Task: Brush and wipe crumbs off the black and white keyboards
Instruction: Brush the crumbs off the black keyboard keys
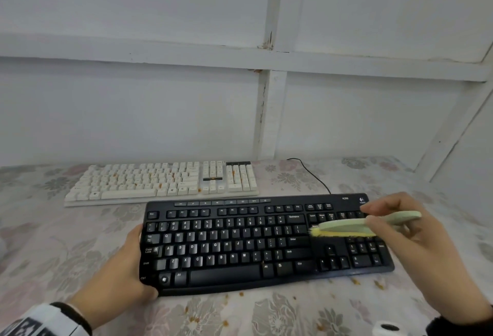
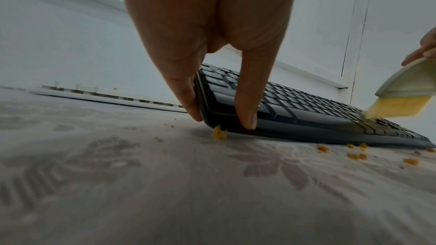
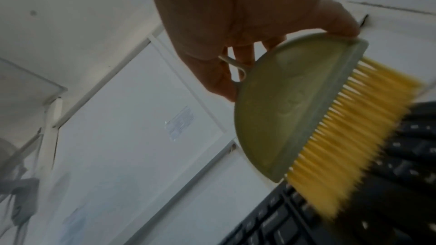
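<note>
As bristles [image 1: 338, 233] splay, matte black keyboard [image 1: 226, 245] gleams.

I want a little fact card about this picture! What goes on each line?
left hand: grips the black keyboard's left end
right hand: holds the brush
brush bristles: yellow, on the black keyboard's right side
white keyboard: behind, orange crumbs on its keys
crumbs: scattered on the flowered cloth

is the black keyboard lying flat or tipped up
Tipped up. In the left wrist view the left hand lifts the black keyboard at its left end off the cloth; the far end stays down.
</note>
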